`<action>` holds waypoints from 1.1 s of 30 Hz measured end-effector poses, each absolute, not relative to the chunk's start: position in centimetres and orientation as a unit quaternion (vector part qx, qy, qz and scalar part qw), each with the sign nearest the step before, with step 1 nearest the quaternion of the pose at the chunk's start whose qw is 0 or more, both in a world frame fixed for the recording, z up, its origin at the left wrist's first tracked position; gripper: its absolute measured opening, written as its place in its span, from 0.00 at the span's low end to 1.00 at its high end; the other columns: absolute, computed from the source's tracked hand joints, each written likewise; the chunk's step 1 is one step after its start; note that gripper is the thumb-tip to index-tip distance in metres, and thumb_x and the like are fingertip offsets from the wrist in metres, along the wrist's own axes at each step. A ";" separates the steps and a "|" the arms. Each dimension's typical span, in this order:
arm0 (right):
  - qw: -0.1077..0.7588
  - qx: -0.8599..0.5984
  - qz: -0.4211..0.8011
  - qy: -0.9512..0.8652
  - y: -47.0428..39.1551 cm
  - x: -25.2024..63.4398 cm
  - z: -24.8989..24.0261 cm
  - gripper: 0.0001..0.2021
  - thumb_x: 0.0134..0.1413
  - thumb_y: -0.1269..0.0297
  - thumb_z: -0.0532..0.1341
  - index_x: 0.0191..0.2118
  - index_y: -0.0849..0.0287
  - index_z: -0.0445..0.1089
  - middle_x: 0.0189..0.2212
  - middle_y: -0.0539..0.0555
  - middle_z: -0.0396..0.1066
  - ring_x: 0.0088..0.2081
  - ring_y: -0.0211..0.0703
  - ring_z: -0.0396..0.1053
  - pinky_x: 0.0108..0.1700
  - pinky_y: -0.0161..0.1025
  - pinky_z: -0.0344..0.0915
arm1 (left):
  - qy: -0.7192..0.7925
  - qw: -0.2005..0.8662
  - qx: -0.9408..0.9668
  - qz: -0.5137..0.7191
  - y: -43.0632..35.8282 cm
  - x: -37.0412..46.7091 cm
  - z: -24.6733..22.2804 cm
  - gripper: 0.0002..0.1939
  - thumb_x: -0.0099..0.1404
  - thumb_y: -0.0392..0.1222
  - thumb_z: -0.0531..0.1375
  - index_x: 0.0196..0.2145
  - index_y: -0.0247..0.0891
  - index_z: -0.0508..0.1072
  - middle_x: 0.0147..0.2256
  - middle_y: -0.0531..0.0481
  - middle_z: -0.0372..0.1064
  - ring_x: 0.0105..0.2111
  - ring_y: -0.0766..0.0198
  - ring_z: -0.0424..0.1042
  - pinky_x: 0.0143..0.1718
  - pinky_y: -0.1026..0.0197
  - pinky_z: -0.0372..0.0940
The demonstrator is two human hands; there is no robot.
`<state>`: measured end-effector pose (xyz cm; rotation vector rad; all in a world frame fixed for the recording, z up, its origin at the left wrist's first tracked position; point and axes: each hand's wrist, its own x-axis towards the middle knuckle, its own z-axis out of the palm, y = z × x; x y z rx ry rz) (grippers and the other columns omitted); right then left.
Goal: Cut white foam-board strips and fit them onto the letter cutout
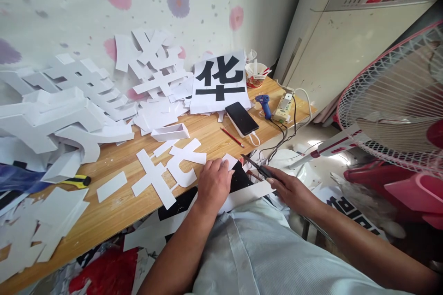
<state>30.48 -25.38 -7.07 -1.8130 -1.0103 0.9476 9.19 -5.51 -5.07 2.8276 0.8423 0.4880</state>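
Note:
My right hand (pixel 290 191) is wrapped round the black handle of what look like scissors (pixel 259 166), their dark narrow blades spread and pointing left. By the table's front edge my left hand (pixel 215 183) is closed, fingers bent and pressed together, on a white board piece (pixel 230 161). Black sheet (pixel 239 179) shows between the hands, and a long white strip (pixel 247 196) lies against my body below them. Left of my left hand lie a flat white cross-shaped cutout (pixel 152 177) and a curved white cutout (pixel 187 161). My left fingertips are partly hidden.
White built-up characters (pixel 69 115) crowd the table's left. A printed character sheet (pixel 221 85) stands behind a phone (pixel 241 119), pencil (pixel 231 137), blue glue gun (pixel 265 106) and power strip (pixel 284 107). A yellow cutter (pixel 78 181) lies left; a fan (pixel 394 101) stands right.

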 end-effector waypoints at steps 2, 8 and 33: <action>0.435 -0.705 0.419 -0.371 -25.1 30.2 -7.8 0.28 0.76 0.40 0.56 0.68 0.54 0.70 0.35 0.53 0.77 0.25 0.42 0.73 0.28 0.40 0.72 | 0.276 0.073 0.945 0.160 -5.5 9.1 -5.0 0.12 0.76 0.42 0.65 0.55 0.39 0.78 0.51 0.40 0.78 0.50 0.47 0.74 0.54 0.45 0.71; 0.511 -0.649 0.452 -0.338 -23.9 30.0 -8.0 0.22 0.74 0.38 0.59 0.55 0.52 0.69 0.43 0.53 0.76 0.35 0.42 0.77 0.35 0.39 0.73 | 0.254 0.074 0.952 0.154 -5.1 9.0 -4.9 0.11 0.78 0.42 0.62 0.55 0.37 0.77 0.50 0.40 0.79 0.50 0.47 0.74 0.55 0.45 0.71; 0.463 -0.659 0.485 -0.342 -21.7 27.6 -7.7 0.30 0.70 0.29 0.56 0.37 0.54 0.67 0.20 0.44 0.64 0.18 0.36 0.59 0.20 0.35 0.58 | 0.211 0.038 0.931 0.295 -7.4 5.4 -6.2 0.23 0.76 0.28 0.56 0.66 0.33 0.68 0.53 0.34 0.80 0.53 0.49 0.81 0.56 0.45 0.79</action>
